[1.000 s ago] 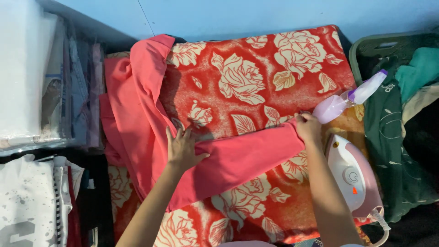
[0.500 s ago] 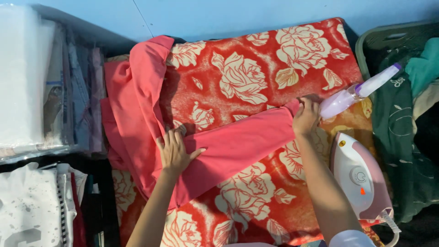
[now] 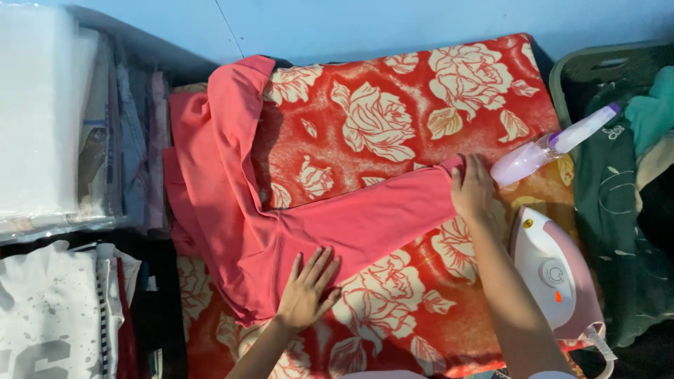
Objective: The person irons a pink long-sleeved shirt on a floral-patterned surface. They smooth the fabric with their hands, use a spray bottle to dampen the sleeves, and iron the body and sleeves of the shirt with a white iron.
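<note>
The left hand (image 3: 307,291) lies flat, fingers spread and released, pressing the lower edge of a pink garment (image 3: 232,210) where its sleeve (image 3: 365,221) leaves the body. The right hand (image 3: 474,189) rests palm-down on the sleeve's far end — fingers laid over the cuff, not clenched, gripping nothing. Between the two hands the sleeve runs stretched and fairly smooth across a red blanket with cream roses (image 3: 393,119), while the garment's bunched body lies beyond the left hand, toward the blanket's edge. Just past the right hand's fingertips lies a lilac spray bottle (image 3: 540,151), tilted on its side; beside that forearm sits a white-and-pink iron (image 3: 554,274). Outward of the bottle, a green basket (image 3: 597,70) holds dark green and teal cloth (image 3: 625,210) — heaped, contents partly hidden. Beyond the garment's body are stacked folded clothes (image 3: 126,140).
</note>
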